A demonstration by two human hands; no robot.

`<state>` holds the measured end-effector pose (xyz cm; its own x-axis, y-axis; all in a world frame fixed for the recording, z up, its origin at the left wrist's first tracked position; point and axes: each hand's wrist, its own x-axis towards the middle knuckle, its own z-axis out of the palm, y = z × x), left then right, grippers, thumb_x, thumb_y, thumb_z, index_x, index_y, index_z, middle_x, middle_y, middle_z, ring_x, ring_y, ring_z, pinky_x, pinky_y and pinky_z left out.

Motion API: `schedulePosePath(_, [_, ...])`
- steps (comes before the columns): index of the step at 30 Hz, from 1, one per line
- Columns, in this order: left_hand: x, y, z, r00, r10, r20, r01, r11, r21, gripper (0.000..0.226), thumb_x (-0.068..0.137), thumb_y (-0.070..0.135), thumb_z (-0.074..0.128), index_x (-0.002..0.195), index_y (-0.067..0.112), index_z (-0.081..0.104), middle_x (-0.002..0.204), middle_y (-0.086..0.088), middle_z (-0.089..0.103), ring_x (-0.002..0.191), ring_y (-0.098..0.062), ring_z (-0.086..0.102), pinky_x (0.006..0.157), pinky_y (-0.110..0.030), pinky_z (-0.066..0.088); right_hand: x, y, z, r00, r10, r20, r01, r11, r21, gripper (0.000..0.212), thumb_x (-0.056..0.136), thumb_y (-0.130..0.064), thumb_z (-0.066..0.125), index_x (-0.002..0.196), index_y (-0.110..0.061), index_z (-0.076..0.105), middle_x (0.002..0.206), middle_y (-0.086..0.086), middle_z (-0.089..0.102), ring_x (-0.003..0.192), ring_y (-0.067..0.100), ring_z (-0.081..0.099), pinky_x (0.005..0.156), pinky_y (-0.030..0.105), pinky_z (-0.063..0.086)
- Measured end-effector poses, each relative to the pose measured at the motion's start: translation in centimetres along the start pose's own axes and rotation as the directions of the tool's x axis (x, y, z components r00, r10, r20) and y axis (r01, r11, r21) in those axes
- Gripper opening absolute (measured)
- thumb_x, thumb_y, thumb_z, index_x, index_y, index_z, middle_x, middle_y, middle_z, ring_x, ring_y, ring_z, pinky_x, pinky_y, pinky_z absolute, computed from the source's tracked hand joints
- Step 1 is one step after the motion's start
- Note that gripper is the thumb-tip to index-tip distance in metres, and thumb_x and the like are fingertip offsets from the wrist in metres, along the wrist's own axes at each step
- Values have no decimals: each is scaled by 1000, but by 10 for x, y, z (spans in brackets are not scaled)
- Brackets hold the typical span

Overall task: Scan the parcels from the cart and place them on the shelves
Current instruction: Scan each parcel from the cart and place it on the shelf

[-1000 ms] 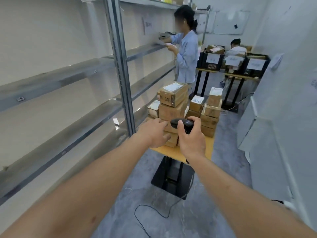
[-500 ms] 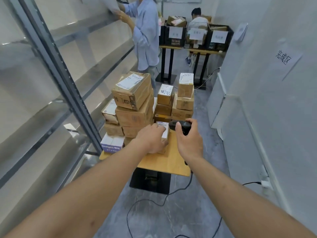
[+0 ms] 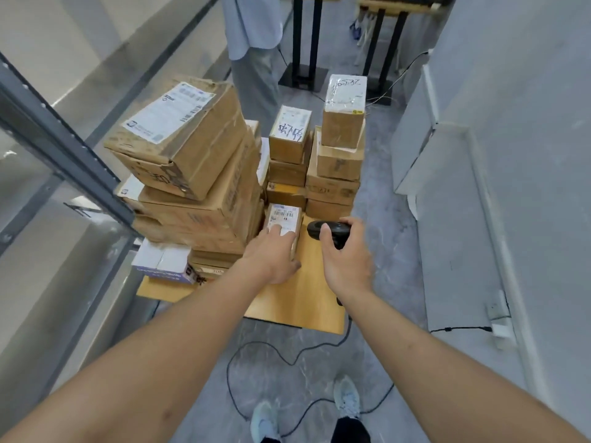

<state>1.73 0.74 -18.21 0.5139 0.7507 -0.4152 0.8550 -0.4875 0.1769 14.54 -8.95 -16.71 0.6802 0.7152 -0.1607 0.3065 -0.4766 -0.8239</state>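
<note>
Several stacked parcels point(image 3: 192, 174) stood on the cart point(image 3: 297, 302) beside the shelves point(image 3: 64, 145). My left hand point(image 3: 271, 254) lay atop a small labelled parcel point(image 3: 283, 220) at the cart's near edge, fingers curled over it. My right hand point(image 3: 345, 254) gripped the scanner point(image 3: 326, 230), just right.

From my remote station I see a bright and even light, soft, with no hard shadows; only a weak shadow lies under the cart top point(image 3: 300, 302). The metal shelves point(image 3: 80, 161) at the left give pale glare. The wide lens bends straight lines near the edges, and the forearms look stretched. The whole frame is slightly soft, and the label point(image 3: 283, 216) print is not readable.
</note>
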Motion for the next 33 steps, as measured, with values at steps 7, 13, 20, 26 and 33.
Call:
schedulePosePath(7, [50,-7,42,981,-193,-2,191,972,-133,71,93,45,68,153,25,36,163,-12,15,140,-37,31,106,-49,44,47,39,23,990,41,132,-33,998,-59,34,102,-55,57,129,-38,48,93,-26,59,95,17,67,90,47,56])
schedulePosePath(13, [62,-5,67,960,-278,-20,273,952,-140,83,84,48,80,152,30,34,161,-13,13,138,-36,32,105,-49,45,63,59,26,980,68,185,-56,996,-72,38,103,-53,57,135,-35,49,93,-24,60,96,14,65,93,45,56])
schedulePosePath(20, [59,15,78,934,-356,32,355,913,-203,127,65,61,88,161,42,8,159,-12,8,134,-40,36,112,-50,38,66,72,23,977,83,196,-66,994,-91,35,101,-58,55,130,-41,46,97,-22,65,95,17,68,90,48,57])
schedulePosePath(26, [50,30,94,921,-387,41,379,870,-315,156,57,65,93,164,27,-14,151,-14,24,137,-39,33,112,-49,37,63,80,19,978,93,188,-75,992,-100,34,101,-59,54,129,-43,44,95,-23,64,95,19,68,90,48,56])
schedulePosePath(33, [51,23,114,844,-522,126,471,607,-640,80,87,64,71,145,16,42,143,-14,45,129,-36,50,104,-47,46,61,90,10,978,90,190,-72,993,-99,35,103,-55,55,132,-38,46,91,-25,61,93,18,67,89,44,55])
